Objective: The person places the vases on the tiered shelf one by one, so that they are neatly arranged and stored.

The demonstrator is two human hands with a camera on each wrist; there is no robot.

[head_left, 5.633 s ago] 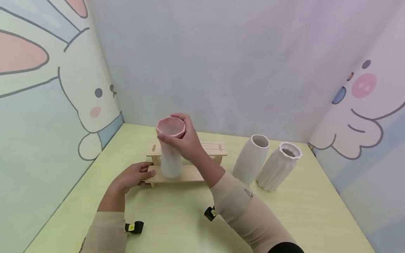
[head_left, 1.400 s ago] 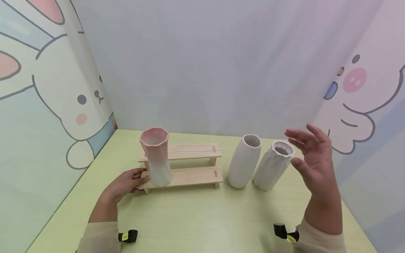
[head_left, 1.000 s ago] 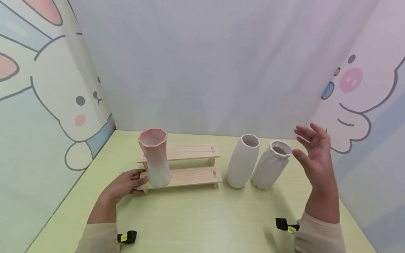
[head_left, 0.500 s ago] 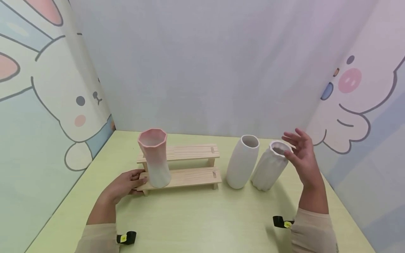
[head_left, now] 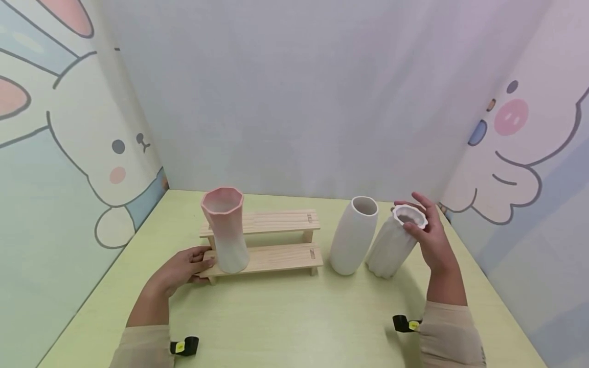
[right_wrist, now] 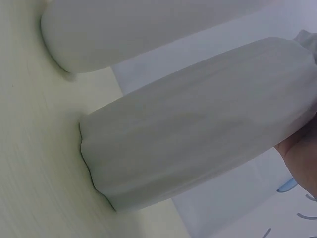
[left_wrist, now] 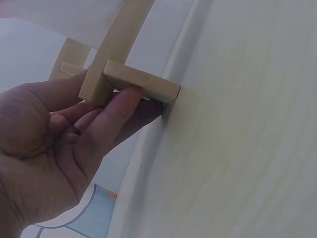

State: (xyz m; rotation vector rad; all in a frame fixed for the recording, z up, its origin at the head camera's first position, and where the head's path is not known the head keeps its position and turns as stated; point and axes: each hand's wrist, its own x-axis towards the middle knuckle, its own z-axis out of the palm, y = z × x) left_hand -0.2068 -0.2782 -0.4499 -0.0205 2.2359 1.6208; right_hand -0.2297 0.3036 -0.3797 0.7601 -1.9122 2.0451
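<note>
My left hand holds the left end of the lower tier of a wooden two-step stand. In the left wrist view, its fingers touch a leg under the board. A pink-and-white vase stands upright on the left part of that lower tier. To the right, my right hand is round the neck of a white ribbed vase with a ruffled rim, thumb in front and fingers partly hidden behind. In the right wrist view, the base of this vase rests on the table.
A smooth white vase stands between the stand and the ribbed vase, close to the latter. The pale yellow-green table meets a plain back wall. Cartoon-printed walls rise on both sides.
Earlier, my right hand let go of the pink-and-white vase on the stand and moved right. It then came down and left onto the ribbed vase's neck. My left hand stays on the stand.
</note>
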